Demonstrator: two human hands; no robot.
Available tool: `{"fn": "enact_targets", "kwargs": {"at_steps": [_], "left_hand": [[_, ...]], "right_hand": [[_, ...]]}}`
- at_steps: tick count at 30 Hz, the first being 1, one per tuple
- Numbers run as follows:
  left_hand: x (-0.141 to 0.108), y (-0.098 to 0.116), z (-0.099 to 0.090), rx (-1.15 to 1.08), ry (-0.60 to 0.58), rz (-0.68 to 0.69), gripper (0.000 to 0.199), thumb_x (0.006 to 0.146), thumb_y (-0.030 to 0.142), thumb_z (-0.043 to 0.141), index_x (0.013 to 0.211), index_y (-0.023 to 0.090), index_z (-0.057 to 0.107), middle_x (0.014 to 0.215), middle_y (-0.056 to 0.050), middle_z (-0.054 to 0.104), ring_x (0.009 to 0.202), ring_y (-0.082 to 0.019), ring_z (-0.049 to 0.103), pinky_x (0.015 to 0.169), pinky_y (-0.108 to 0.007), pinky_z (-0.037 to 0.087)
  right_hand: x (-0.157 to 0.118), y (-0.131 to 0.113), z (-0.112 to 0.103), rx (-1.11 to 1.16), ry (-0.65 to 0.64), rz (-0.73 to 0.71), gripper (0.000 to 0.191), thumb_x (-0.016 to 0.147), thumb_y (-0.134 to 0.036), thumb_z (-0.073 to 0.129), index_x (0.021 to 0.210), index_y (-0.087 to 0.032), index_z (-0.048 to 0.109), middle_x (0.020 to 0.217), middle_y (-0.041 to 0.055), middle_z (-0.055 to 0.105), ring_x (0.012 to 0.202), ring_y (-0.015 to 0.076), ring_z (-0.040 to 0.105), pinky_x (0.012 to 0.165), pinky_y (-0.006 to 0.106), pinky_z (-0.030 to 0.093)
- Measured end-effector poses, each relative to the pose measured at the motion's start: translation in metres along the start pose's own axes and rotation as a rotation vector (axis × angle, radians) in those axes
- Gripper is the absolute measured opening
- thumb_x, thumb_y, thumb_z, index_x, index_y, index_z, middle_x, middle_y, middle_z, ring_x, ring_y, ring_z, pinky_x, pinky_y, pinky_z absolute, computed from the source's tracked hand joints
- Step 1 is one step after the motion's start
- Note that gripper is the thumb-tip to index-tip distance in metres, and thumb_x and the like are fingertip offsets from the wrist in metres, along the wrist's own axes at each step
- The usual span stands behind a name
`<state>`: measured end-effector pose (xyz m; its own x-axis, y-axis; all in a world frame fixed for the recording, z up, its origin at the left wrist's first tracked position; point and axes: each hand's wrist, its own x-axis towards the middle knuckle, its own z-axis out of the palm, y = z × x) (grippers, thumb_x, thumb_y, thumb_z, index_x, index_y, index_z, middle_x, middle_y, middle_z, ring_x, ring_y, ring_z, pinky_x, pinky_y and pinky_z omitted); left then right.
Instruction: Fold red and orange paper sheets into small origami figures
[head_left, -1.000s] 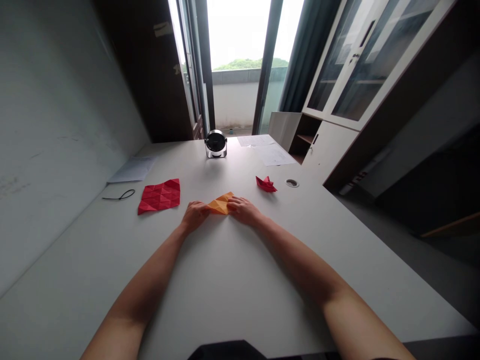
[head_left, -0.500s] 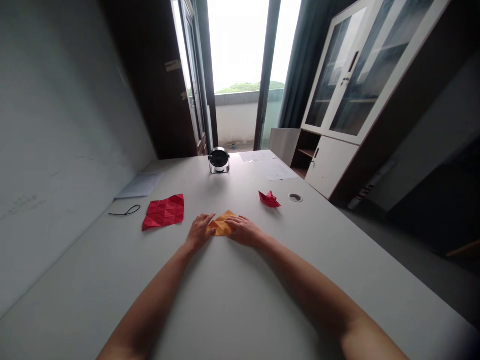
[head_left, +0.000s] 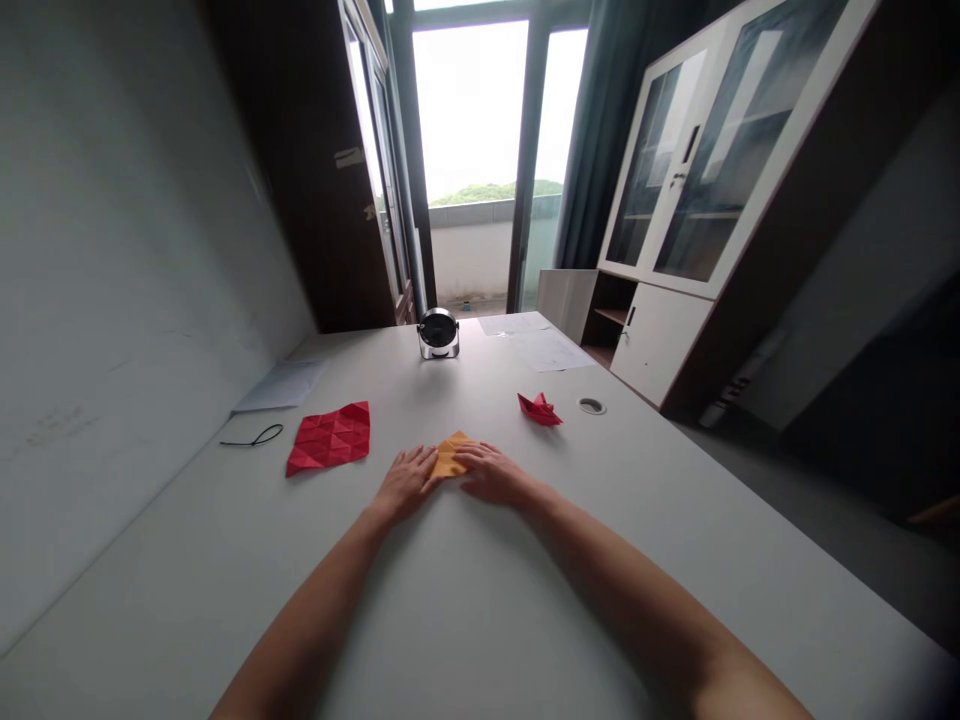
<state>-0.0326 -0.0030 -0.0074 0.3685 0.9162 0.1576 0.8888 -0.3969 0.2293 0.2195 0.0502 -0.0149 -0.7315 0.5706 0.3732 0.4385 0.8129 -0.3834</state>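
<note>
Along the left edge of my desk (head_left: 465, 620), a black cord (head_left: 262, 437) lies just nearer me than a pale sheet (head_left: 279, 386), with a creased red paper square (head_left: 330, 440) spread out to their right. My left hand (head_left: 407, 482), which pinched the left end of the orange paper (head_left: 452, 457) a second ago, has now let go and rests palm down, fingers extended over that paper's left side. A round black-and-silver device (head_left: 439, 332) stands beyond, near the far edge. The orange paper lies mid-desk between my hands, well in from the near edge, showing less of itself than a moment ago; I judge this a shift from handling the sheet to pressing it down. My right hand (head_left: 491, 472) grips nothing, its fingers laid across the paper's right side. A folded red paper boat (head_left: 538, 409) sits farther right, printed sheets (head_left: 551, 350) lie by the far right corner, and a round cable hole (head_left: 592, 406) opens near the right edge.
</note>
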Motion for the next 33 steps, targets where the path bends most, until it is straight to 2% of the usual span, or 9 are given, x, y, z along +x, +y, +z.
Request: {"fn": "enact_targets", "kwargs": {"at_steps": [4,9,12,16,19,22,24,28,33], "left_hand": [[0.000,0.003,-0.008,-0.029,0.095,0.042,0.044,0.102,0.040,0.032,0.136,0.026,0.057,0.141,-0.006,0.058,0.132,-0.023,0.049,0.112,-0.039,0.034],[-0.002,0.006,-0.015,-0.141,0.187,-0.023,0.034,0.099,0.034,0.043,0.121,0.028,0.067,0.121,-0.006,0.070,0.110,-0.024,0.063,0.096,-0.034,0.045],[-0.003,0.008,-0.017,-0.267,0.236,-0.095,0.032,0.098,0.036,0.044,0.115,0.028,0.070,0.101,-0.006,0.074,0.088,-0.022,0.067,0.079,-0.030,0.046],[-0.001,0.010,-0.017,-0.538,0.293,-0.166,0.036,0.096,0.044,0.047,0.101,0.020,0.073,0.075,-0.004,0.070,0.064,-0.017,0.060,0.061,-0.025,0.040],[0.003,0.011,-0.013,-0.857,0.254,-0.190,0.038,0.091,0.048,0.054,0.094,0.015,0.072,0.078,-0.004,0.070,0.068,-0.017,0.061,0.062,-0.024,0.041],[0.007,0.013,-0.008,-1.169,0.173,-0.211,0.040,0.086,0.050,0.061,0.101,0.014,0.071,0.092,-0.007,0.072,0.081,-0.020,0.065,0.070,-0.026,0.047],[0.008,0.016,-0.008,-1.312,0.136,-0.215,0.044,0.083,0.050,0.065,0.107,0.014,0.071,0.101,-0.008,0.072,0.087,-0.022,0.066,0.076,-0.028,0.049],[0.007,0.024,-0.012,-1.434,0.089,-0.216,0.046,0.080,0.047,0.072,0.112,0.014,0.069,0.108,-0.010,0.071,0.091,-0.022,0.066,0.079,-0.028,0.050],[0.005,0.027,-0.012,-1.437,0.021,-0.224,0.048,0.081,0.048,0.071,0.114,0.012,0.069,0.102,-0.011,0.072,0.083,-0.020,0.065,0.070,-0.025,0.049]], "right_hand": [[0.002,0.002,0.003,-0.031,0.069,0.051,0.044,0.087,-0.025,0.064,0.131,-0.024,0.060,0.128,0.0083,0.065,0.120,0.0248,0.058,0.106,0.041,0.040],[0.003,0.004,-0.001,-0.007,0.186,0.070,0.017,0.091,-0.021,0.059,0.103,-0.023,0.072,0.103,0.0072,0.073,0.101,0.0219,0.065,0.095,0.037,0.044],[0.004,0.003,-0.007,0.127,0.293,0.097,0.012,0.091,-0.026,0.061,0.092,-0.021,0.072,0.091,0.0065,0.072,0.090,0.0214,0.065,0.087,0.035,0.047],[0.006,0.000,-0.013,0.400,0.433,0.233,0.019,0.089,-0.037,0.062,0.087,-0.019,0.069,0.081,0.0037,0.069,0.077,0.0192,0.062,0.075,0.031,0.048],[0.009,-0.003,-0.014,0.640,0.480,0.332,0.027,0.085,-0.045,0.064,0.085,-0.018,0.065,0.077,0.0026,0.066,0.073,0.0187,0.060,0.069,0.029,0.049],[0.010,-0.007,-0.012,0.867,0.463,0.370,0.033,0.080,-0.047,0.068,0.092,-0.018,0.064,0.084,0.0037,0.067,0.076,0.0191,0.061,0.067,0.029,0.050],[0.011,-0.008,-0.010,0.930,0.441,0.383,0.035,0.078,-0.046,0.070,0.098,-0.017,0.064,0.089,0.0044,0.068,0.078,0.0194,0.062,0.069,0.030,0.050],[0.010,-0.010,-0.005,0.825,0.484,0.433,0.029,0.079,-0.042,0.067,0.094,-0.017,0.064,0.086,0.0037,0.067,0.076,0.0192,0.060,0.068,0.029,0.049],[0.008,-0.017,-0.002,0.478,0.556,0.395,0.016,0.086,-0.033,0.061,0.084,-0.018,0.063,0.075,0.0019,0.063,0.069,0.0175,0.056,0.064,0.029,0.047]]}}
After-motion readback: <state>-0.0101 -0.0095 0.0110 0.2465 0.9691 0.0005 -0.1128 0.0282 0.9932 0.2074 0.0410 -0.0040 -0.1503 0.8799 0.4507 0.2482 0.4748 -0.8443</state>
